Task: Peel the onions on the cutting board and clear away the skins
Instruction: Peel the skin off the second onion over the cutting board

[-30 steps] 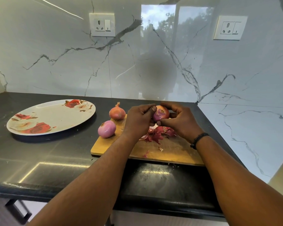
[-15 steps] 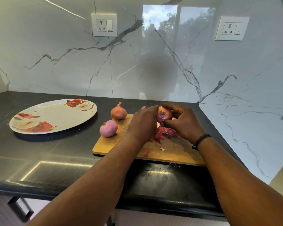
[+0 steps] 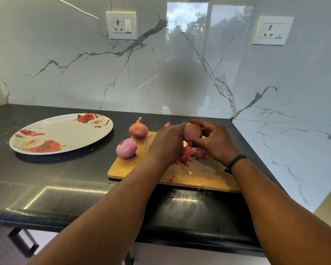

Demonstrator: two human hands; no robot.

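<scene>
Both hands meet above the far part of the cutting board, which lies on the dark surface. The right hand curls its fingers over the top and its thumb under the held onion, gripping it clear of the board. The left hand closes against the onion's 9 o'clock side; its fingertips are hidden behind its knuckles, so whether they pinch skin or only press cannot be told. A heap of red skins lies on the board directly under the hands, with small scraps toward 6 o'clock. At 9 o'clock from the hands a peeled onion rests on the board's left edge. An unpeeled onion stands at the board's far left corner, stem up. A flowered plate sits on the surface farther toward 9 o'clock, well apart from the board.
</scene>
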